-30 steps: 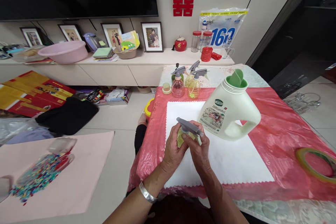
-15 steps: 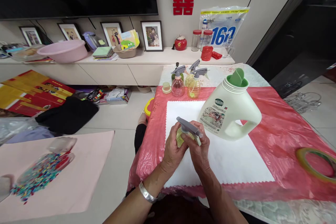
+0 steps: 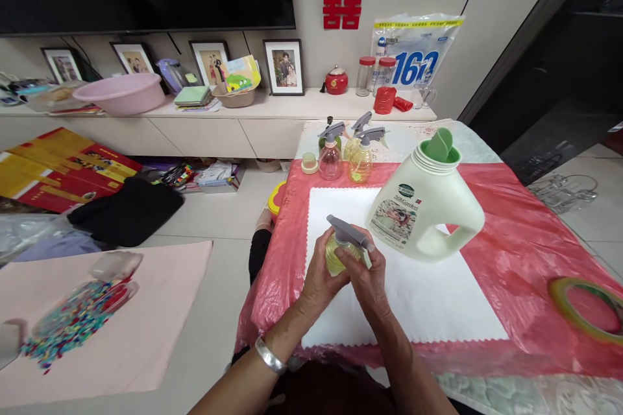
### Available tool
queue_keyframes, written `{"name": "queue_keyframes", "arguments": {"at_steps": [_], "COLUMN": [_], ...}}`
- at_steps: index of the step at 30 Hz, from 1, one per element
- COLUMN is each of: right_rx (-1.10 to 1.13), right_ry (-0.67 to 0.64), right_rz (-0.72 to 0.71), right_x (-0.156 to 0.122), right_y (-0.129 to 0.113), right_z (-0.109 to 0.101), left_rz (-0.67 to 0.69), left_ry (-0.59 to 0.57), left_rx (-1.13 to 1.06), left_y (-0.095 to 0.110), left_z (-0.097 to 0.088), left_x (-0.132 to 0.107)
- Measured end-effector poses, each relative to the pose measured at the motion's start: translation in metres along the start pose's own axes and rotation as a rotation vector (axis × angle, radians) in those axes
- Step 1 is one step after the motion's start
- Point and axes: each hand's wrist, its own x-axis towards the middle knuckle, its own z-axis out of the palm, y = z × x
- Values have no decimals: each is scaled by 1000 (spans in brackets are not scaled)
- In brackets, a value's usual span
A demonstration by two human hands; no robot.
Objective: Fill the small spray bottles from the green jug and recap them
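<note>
Both my hands are wrapped around a small yellow-green spray bottle with a grey trigger head. My left hand grips the left side of its body. On the right, my right hand closes around the bottle just below the trigger head, its thumb across the front. Beneath them lies a white scalloped cloth or sheet. A large pale-green detergent jug, uncapped at the top with a green spout, stands just beyond my right hand. Farther back are a pink spray bottle and a yellow spray bottle.
A small pale-green cap sits beside the bottles at the back left. A tape roll lies at the right on the red plastic table cover. Left, a pink-topped table bears many coloured beads. A person's foot shows beside my table.
My hands and the spray bottle have shifted very slightly; more of the bottle's body shows between them. The view has moved a little. Everything else stays in place.
</note>
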Motion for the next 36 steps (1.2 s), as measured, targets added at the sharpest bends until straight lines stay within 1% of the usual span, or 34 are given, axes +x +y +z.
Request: {"name": "queue_keyframes", "arguments": {"at_steps": [3,6,8,11,14,16,18,21,23,25,27,28,32,36], "right_rx": [-23,-57,-90,-123,-134,-135,-98,48,110,112,111,115,98,18], "right_ry": [-47,-82,-96,-102,-97,-94,-90,-74,-44,-9,3,4,17,-9], "right_rz": [10,13,17,30,50,65,76,72,60,50,49,50,43,46], "right_x": [-3,-6,-7,-8,-9,-11,-12,-12,-12,-13,-15,-16,-22,-28], "right_y": [6,9,9,7,2,-3,-12,-32,-46,-58,-67,-71,-79,-83], "right_z": [-3,-7,-8,-11,-15,-18,-22,-27,-30,-32,-32,-32,-28,-32], "left_rz": [-27,-102,-129,-113,-83,-33,-4,-60,-106,-131,-156,-174,-247,-306], "left_ry": [-23,-47,-48,-38,-20,-22,-39,-91,-156,-216,-243,-247,-253,-268], "left_rx": [-28,-17,-18,-14,52,77,48,-99,-290,-533,-726,-784,-897,-952], "left_y": [-4,-7,-6,0,9,15,21,30,35,42,49,53,73,89], "left_z": [0,2,3,3,-1,-4,-8,-13,-15,-15,-14,-12,-9,-13], "left_x": [-2,-4,-5,-6,-8,-10,-13,-16,-17,-18,-18,-19,-20,-17]}}
